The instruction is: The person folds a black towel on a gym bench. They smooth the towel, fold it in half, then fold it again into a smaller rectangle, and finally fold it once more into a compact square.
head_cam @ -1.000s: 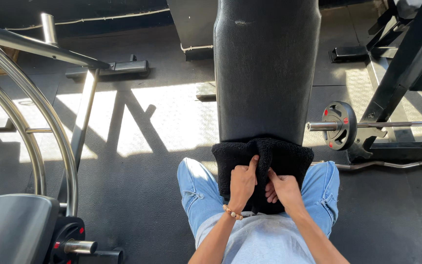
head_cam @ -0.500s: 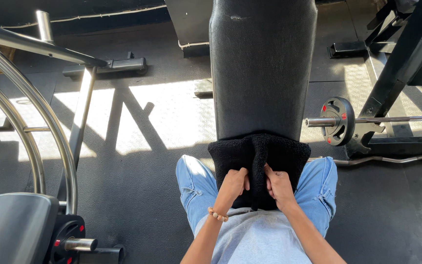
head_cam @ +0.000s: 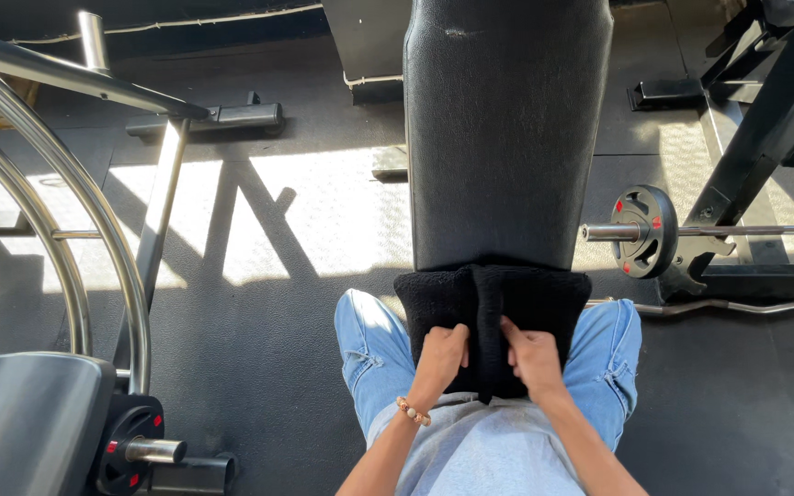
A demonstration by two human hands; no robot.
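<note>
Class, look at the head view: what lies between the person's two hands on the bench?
A raised fold of the black towel lies between the left hand and right hand, in the head view.

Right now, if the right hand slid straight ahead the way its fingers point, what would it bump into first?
The right hand already rests on the black towel. Going straight on, it would cross the towel and probably meet the bench pad first, though depth there is hard to judge.

A folded black cloth towel (head_cam: 493, 317) lies on the near end of a long black padded bench (head_cam: 505, 129), between the person's knees. The left hand (head_cam: 443, 356) and right hand (head_cam: 533, 356) rest side by side on it. A steel barbell with a round weight plate (head_cam: 647, 231) lies right of the bench; a curved metal frame (head_cam: 66, 184) stands left.
</note>
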